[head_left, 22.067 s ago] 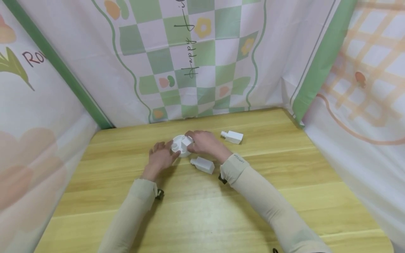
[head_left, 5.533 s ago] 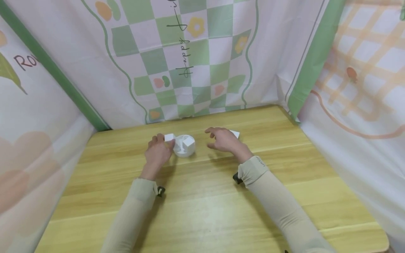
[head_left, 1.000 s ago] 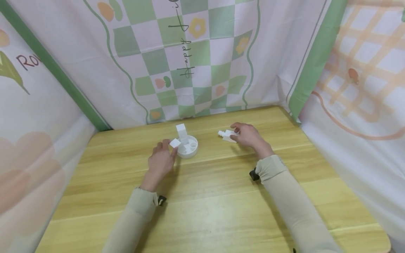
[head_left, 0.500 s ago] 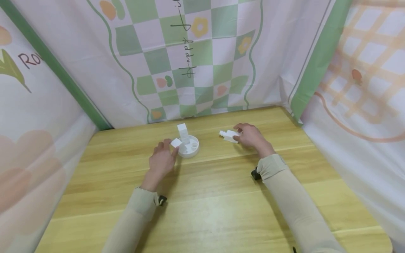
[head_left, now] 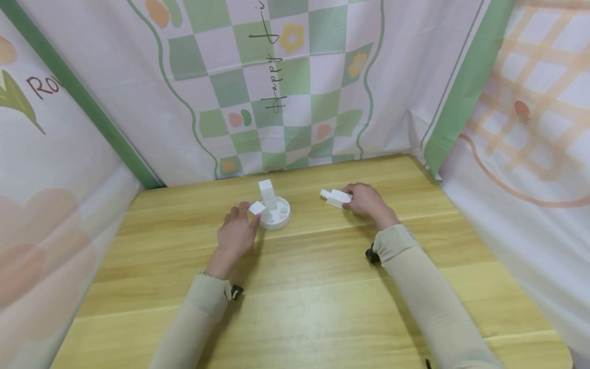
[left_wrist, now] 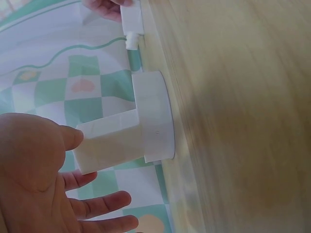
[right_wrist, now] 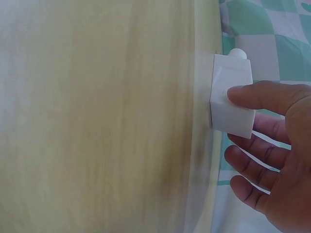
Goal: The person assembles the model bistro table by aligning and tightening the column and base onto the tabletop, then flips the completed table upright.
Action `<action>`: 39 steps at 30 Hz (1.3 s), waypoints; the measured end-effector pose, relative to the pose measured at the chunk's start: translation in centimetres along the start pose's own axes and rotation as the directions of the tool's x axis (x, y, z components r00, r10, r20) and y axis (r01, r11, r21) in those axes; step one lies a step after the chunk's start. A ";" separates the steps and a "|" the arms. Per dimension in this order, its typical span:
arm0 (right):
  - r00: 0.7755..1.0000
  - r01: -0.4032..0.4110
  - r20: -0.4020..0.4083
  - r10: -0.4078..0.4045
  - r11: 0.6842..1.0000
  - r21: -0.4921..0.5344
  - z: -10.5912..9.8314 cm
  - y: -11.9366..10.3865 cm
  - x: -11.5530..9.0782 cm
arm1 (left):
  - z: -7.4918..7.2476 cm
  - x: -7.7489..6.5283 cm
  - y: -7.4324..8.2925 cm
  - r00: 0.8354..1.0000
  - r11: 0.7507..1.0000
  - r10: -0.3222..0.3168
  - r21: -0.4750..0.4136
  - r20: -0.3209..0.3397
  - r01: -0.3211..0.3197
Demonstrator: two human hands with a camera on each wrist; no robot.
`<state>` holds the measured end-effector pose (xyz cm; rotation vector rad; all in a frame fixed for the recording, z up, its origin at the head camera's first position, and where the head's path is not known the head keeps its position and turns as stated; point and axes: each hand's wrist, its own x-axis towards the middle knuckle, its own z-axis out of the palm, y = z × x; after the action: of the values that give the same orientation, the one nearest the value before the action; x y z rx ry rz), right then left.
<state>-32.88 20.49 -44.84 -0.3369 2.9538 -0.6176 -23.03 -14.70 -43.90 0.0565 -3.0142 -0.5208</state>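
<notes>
Near the back of the table a round white base (head_left: 276, 225) holds two square white bottles, neck end down. My left hand (head_left: 234, 231) pinches the upper end of the left bottle (head_left: 256, 208) between thumb and index finger. In the left wrist view this bottle (left_wrist: 112, 141) rises from the base (left_wrist: 156, 116), its neck hidden inside. Behind it stands the other bottle (head_left: 266, 189), untouched. A ring-shaped socket (head_left: 283, 211) shows bare at the base's right. My right hand (head_left: 366, 200) pinches a third white bottle (right_wrist: 232, 97), which lies on its side with its neck pointing left.
The wooden table (head_left: 295, 297) stretches toward the front. A printed cloth (head_left: 295, 102) hangs right behind its back edge, with more cloth along the left and right sides.
Since several seconds ago, the base has turned and my right hand has moved right, onto the lying bottle. Over the last second its fingers shift slightly on that bottle; my left hand stays put.
</notes>
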 end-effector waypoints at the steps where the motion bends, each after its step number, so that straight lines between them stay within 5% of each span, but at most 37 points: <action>1: 1.000 -0.001 0.002 0.001 1.000 0.001 0.0 0.0 0.0 | 0.0 0.0 0.0 1.000 1.000 -0.001 -0.002 0.001 0.001; 39: 0.995 0.065 -0.091 -0.051 0.986 0.154 -1.0 -2.4 -0.8 | 0.2 -0.2 0.0 0.999 1.000 0.021 0.011 -0.032 -0.020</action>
<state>-31.75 18.94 -42.89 -0.3919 2.9611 -0.8873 -22.88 -14.63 -44.08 0.0344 -2.9827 -0.4969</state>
